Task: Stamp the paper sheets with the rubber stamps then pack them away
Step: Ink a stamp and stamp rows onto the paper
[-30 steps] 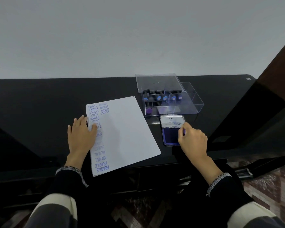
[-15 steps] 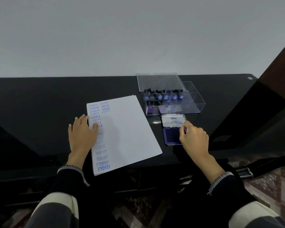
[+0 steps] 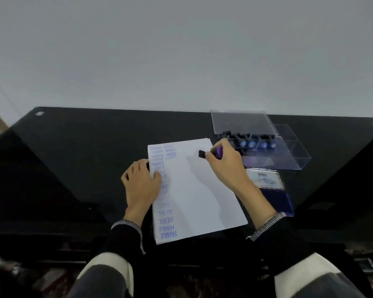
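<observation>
Head view: my right hand (image 3: 224, 162) grips a stamp (image 3: 211, 152) above the paper (image 3: 198, 190) at frame centre; my left hand (image 3: 141, 181) lies flat on its left edge. I should lower the stamp squarely onto blank paper and press evenly, keeping the sheet pinned.

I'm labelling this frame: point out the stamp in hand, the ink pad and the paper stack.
rubber stamp (image 3: 202, 154), head view, its black base.
ink pad (image 3: 285, 203), head view, the blue inked surface.
paper stack (image 3: 198, 194), head view, blank middle of the top sheet.
</observation>
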Motion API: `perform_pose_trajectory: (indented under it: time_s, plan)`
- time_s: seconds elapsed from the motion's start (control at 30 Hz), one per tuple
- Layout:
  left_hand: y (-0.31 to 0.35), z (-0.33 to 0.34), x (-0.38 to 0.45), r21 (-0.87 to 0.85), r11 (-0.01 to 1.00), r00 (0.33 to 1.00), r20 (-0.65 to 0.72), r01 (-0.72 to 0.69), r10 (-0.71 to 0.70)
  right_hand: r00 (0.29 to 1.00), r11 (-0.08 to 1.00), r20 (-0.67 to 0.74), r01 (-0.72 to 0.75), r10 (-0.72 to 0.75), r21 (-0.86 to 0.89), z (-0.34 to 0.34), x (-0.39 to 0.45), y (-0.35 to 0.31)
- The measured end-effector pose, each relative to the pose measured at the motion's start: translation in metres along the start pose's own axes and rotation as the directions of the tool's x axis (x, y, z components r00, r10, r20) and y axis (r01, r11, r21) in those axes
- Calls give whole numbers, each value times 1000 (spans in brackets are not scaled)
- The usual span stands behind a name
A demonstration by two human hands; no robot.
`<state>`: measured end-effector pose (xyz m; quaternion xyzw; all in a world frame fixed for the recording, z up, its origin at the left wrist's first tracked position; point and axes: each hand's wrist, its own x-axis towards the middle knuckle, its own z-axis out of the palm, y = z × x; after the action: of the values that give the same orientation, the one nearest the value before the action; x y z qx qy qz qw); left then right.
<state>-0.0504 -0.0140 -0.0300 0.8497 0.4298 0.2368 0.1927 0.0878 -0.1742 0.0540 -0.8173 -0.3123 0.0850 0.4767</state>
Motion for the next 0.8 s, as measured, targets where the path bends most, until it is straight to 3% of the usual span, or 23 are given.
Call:
perform_pose_trajectory:
  time_s: [0.33,0.8]
  plan:
    - [-4,4,5,196,978,995,90,-65,48,964,988,257,102,-69,-117,86,58,1]
    - [-6,4,5,188,977,985,160,-98,68,929,945,359,199,-96,-261,109,68,12]
